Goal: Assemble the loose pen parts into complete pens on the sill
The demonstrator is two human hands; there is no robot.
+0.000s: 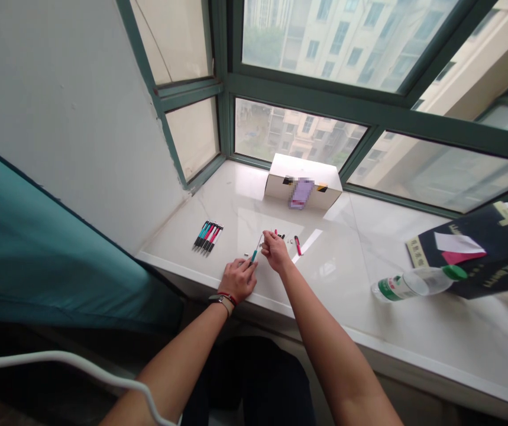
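Note:
On the white sill, my left hand [239,278] has its fingers closed on a teal pen barrel [254,255]. A thin refill [260,239] sticks out of the barrel's upper end. My right hand [275,249] pinches the far tip of that refill. Beyond my right hand lie a pink pen part [298,245] and small black parts [281,236], partly hidden by the hand. A small metal piece [246,254] rests just left of the teal barrel. Farther left, several pens [208,238] in teal, pink and white with black grips lie side by side.
A white box [303,168] stands against the window, with a blurred purple item at its front. To the right, a plastic bottle with a green cap [417,283] leans on a dark printed box [493,254]. A teal curtain [49,248] hangs at left; a white cable [71,358] crosses below.

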